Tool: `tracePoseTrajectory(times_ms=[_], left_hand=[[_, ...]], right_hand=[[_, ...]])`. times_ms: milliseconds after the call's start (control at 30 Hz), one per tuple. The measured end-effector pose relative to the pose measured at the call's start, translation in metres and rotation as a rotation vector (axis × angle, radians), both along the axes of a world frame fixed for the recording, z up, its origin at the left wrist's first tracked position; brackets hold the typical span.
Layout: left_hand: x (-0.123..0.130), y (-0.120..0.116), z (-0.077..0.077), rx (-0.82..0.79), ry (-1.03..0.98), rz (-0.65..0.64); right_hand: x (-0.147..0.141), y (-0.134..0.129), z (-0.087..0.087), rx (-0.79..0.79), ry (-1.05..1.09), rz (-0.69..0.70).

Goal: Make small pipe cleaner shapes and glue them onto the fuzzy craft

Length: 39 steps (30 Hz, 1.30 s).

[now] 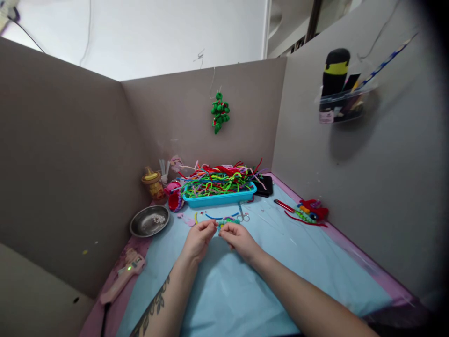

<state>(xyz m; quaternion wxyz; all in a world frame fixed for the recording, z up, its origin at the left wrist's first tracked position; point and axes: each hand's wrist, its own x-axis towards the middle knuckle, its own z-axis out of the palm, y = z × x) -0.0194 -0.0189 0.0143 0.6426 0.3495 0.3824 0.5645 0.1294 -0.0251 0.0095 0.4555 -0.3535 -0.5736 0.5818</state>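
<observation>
My left hand [200,239] and my right hand [241,239] meet over the middle of the blue cloth, fingertips almost touching. Between and behind the fingers shows a small teal and green pipe-cleaner piece [223,223] with some yellow and purple. My right fingers are closed on it. The left thumb and forefinger pinch at its left end; the exact grip is partly hidden. Just beyond the hands lie a pair of small scissors [243,216], a blue pipe-cleaner strip [219,217] and a short yellow strip [196,218].
A blue tray [217,201] heaped with pipe cleaners stands at the back. Left are a metal bowl [142,223] holding small white bits and a pink glue gun [124,276] with a green light. Finished-looking pipe-cleaner pieces [307,213] lie right. Grey panels [206,140] surround the table.
</observation>
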Motion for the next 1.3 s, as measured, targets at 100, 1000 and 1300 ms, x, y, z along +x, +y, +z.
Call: tracePoseTrajectory(times_ms=[100,1000,1300], left_hand=[[0.000,0.000,-0.003,-0.001,0.017,-0.025],[-0.005,-0.001,0.011,-0.090,-0.330,-0.039],[-0.004,0.000,0.006,-0.089,-0.372,-0.093]], right_hand=[[0.000,0.000,0.000,0.014,-0.004,0.012],[0.000,0.001,0.000,0.042,-0.101,-0.091],[-0.002,0.000,-0.002,0.060,-0.178,-0.081]])
